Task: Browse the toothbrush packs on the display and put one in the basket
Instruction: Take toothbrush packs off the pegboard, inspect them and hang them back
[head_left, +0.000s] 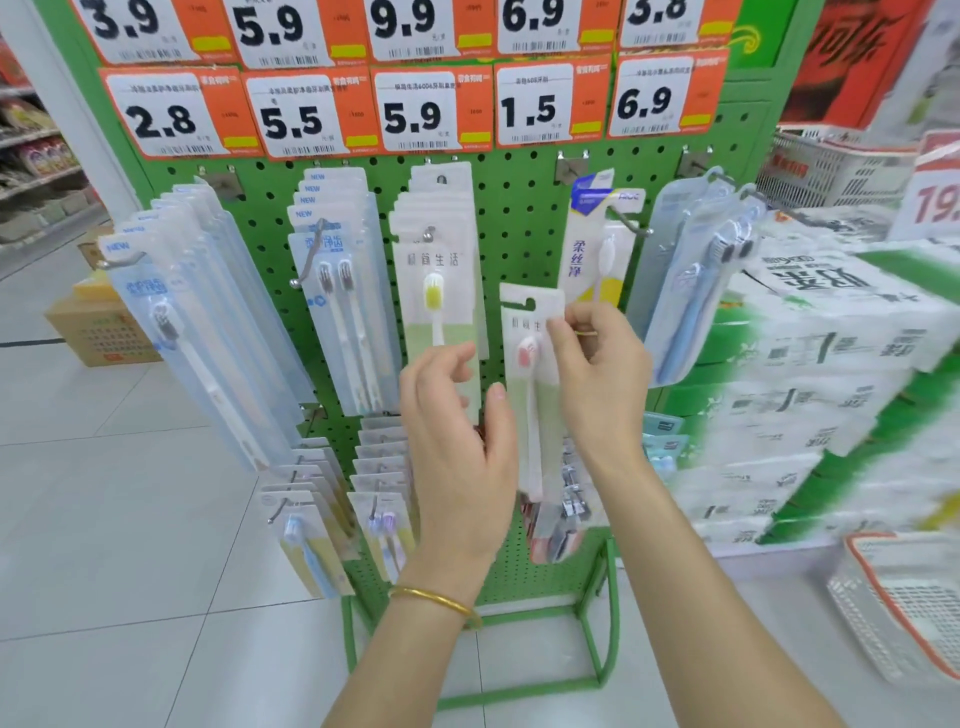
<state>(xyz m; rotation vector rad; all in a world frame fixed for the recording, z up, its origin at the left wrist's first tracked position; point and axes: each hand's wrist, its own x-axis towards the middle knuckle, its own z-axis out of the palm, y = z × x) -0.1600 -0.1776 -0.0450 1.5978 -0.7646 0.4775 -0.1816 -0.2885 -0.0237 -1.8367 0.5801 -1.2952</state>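
Pink-bristled toothbrush pack is held upright in front of the green pegboard display, pinched near its top by the fingers of the right hand. At its 9 o'clock the left hand has its fingers loosely apart, gripping nothing, thumb just beside the pack's edge. At 4 o'clock, well apart, a white basket sits on the floor.

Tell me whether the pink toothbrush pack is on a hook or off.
Off. The right hand pinches the pink toothbrush pack near its top; its hanger slot holds no hook.
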